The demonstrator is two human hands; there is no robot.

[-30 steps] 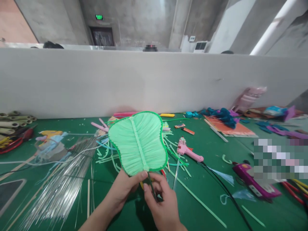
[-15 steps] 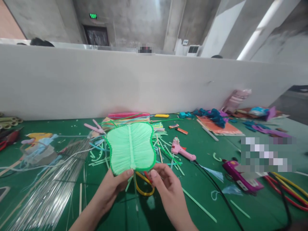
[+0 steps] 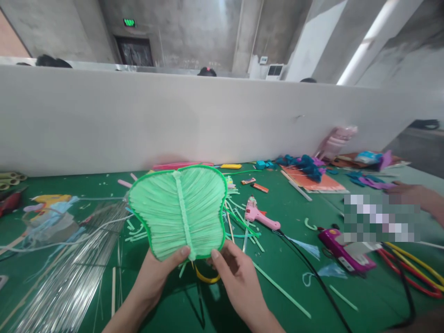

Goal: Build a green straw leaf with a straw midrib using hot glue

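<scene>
A light green leaf-shaped piece [image 3: 204,210] with a darker green fuzzy edge and a pale raised midrib is held up over the table. My left hand [image 3: 161,273] pinches its lower edge, thumb on the front by the midrib's base. My right hand [image 3: 236,273] grips the lower right edge between thumb and fingers. Below the leaf, a thin dark stem shows, and a yellow loop [image 3: 208,277] lies behind, partly hidden. The fingers behind the leaf are hidden.
On the green table lie a pink glue gun [image 3: 260,215] with a black cord, a bundle of thin wires [image 3: 74,273], a purple device [image 3: 347,252] and green strips [image 3: 284,289]. Another person's hand [image 3: 414,194] reaches in at the right. A white partition [image 3: 194,120] stands behind.
The leaf now faces me more squarely and looks larger, its top tipped up and to the left. Both hands keep hold of it. Another person's hand has appeared at the right.
</scene>
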